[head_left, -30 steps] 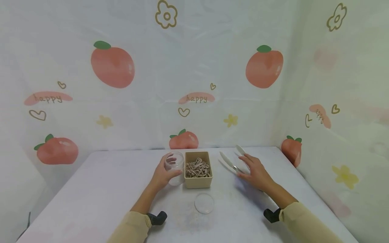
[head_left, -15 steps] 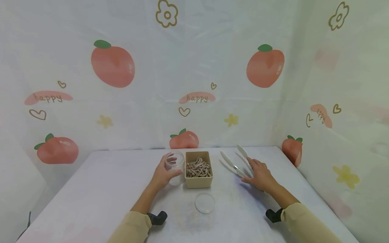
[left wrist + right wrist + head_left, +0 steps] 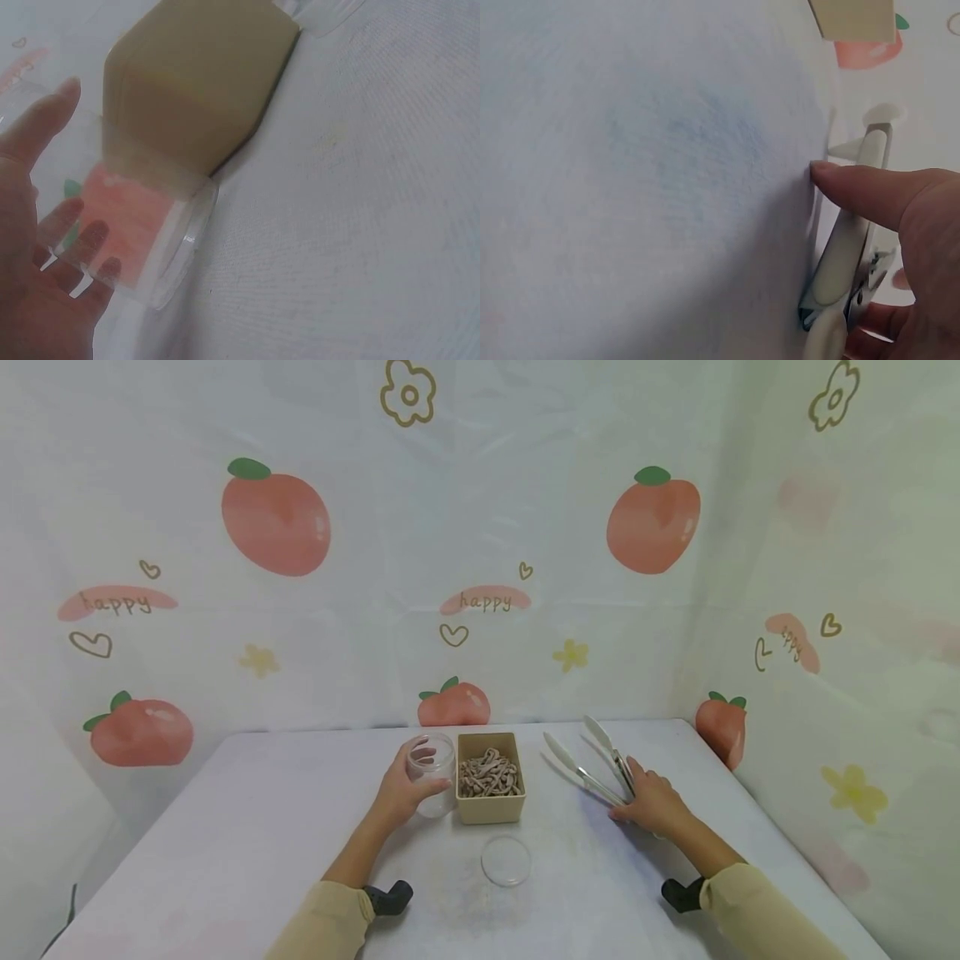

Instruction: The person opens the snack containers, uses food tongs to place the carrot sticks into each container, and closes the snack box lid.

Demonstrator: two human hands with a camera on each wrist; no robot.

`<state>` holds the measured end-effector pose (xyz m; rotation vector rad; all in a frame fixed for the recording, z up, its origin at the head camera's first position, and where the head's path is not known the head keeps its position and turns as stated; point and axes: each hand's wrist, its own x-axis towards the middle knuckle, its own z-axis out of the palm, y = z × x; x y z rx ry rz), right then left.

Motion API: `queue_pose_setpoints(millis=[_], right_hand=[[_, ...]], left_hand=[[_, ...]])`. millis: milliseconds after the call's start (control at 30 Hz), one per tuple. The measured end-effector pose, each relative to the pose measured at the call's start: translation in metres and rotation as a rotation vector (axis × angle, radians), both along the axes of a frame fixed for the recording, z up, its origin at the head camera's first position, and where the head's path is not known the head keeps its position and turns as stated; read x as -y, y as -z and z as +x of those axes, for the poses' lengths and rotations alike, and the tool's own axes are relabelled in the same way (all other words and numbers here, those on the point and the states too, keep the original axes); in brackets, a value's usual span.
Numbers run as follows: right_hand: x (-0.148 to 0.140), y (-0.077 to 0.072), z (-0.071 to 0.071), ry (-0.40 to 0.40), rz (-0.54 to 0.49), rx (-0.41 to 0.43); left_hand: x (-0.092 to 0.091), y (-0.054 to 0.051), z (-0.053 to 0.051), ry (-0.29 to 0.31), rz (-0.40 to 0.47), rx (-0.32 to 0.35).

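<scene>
In the head view my left hand (image 3: 401, 792) holds a clear jar (image 3: 433, 753) with no lid on it, its fingers and thumb round the wall. Through the jar (image 3: 176, 240), in the left wrist view, those fingers show. To its right stands a beige box (image 3: 491, 811) with greyish-brown curled strips (image 3: 489, 775) inside. My right hand (image 3: 658, 806) is at the handle end of spread tongs (image 3: 602, 788) with white tips. The right wrist view has its thumb across one arm of the tongs (image 3: 842, 259) and other fingers curled behind; the tongs lie on the table.
A clear round lid (image 3: 506, 862) lies flat on the white table (image 3: 262, 835), in front of the box. Behind the table hangs a white backdrop (image 3: 360, 652) printed with fruit. Each wrist carries a black mount (image 3: 388, 899).
My right hand has slid back along the tongs, from their middle toward the handle end, while the tongs stay in place. My left hand and the jar have not moved.
</scene>
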<state>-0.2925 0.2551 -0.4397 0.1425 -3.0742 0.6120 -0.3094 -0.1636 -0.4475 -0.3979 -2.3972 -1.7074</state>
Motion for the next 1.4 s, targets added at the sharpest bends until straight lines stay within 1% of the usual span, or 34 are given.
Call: queue_pose_setpoints(millis=[100,300,400,700,1000,1233,1400], right_hand=[[-0.003,0.000,0.000,0.005,-0.015,0.028],[-0.009,0.001,0.002,-0.012,-0.027,0.028],[-0.010,0.001,0.002,-0.011,-0.049,0.032],[-0.013,0.000,0.006,0.028,-0.127,0.049],[-0.013,-0.007,0.008,0.060,-0.154,0.009],[-0.010,-0.009,0.009,0.090,-0.178,0.007],[-0.009,-0.017,0.012,0.080,-0.201,-0.047]], left_hand=[[0.000,-0.001,0.000,-0.005,0.002,-0.003],[0.000,0.000,-0.001,0.000,0.005,0.005],[0.000,0.001,-0.001,0.004,0.010,0.007],[0.000,0.002,-0.002,-0.001,-0.005,-0.003],[0.001,0.002,-0.002,-0.005,-0.006,-0.006],[0.001,0.003,-0.001,-0.002,-0.014,-0.002],[0.000,0.001,0.000,-0.005,-0.014,0.001]])
